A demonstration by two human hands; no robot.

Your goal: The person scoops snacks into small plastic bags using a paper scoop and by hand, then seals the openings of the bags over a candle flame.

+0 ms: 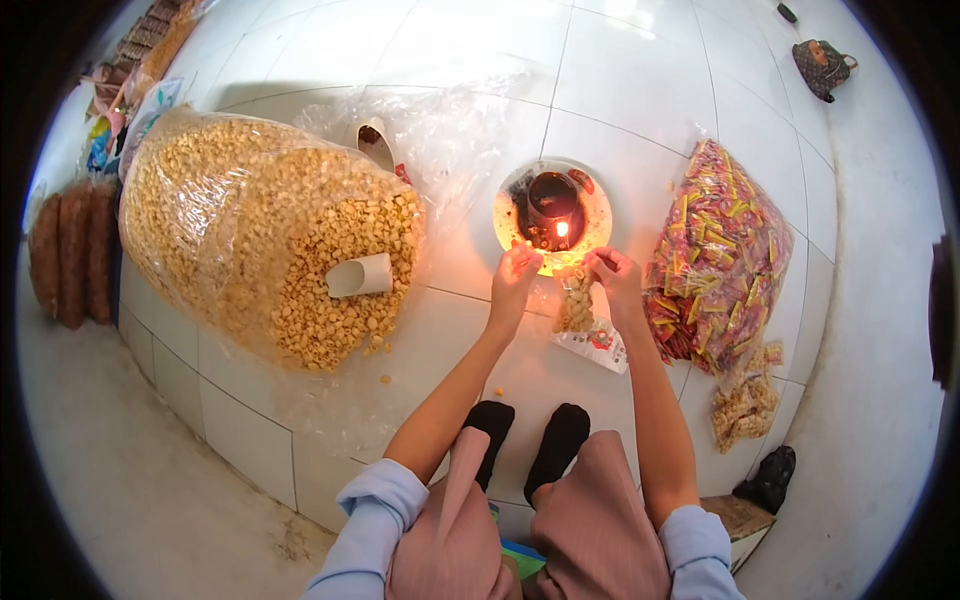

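Observation:
My left hand (512,282) and my right hand (618,284) are pinched at either side of a small flame (562,229). Between them hangs a small clear plastic bag of puffed snacks (574,302), its top edge held close to the flame. The right fingers are right at the bag's upper corner; the left fingertips seem to pinch the other end of its thin clear top. The flame burns beside a dark, sooty can (553,194) on a stained plate (508,232). Below the bag lies a white printed packet (606,346).
A large clear sack of puffed snacks (220,190) lies open at left, with a white scoop (362,276) in it. At right are a bag of red and yellow sachets (715,260) and filled small bags (745,412). A dark cup (374,145) lies behind the sack.

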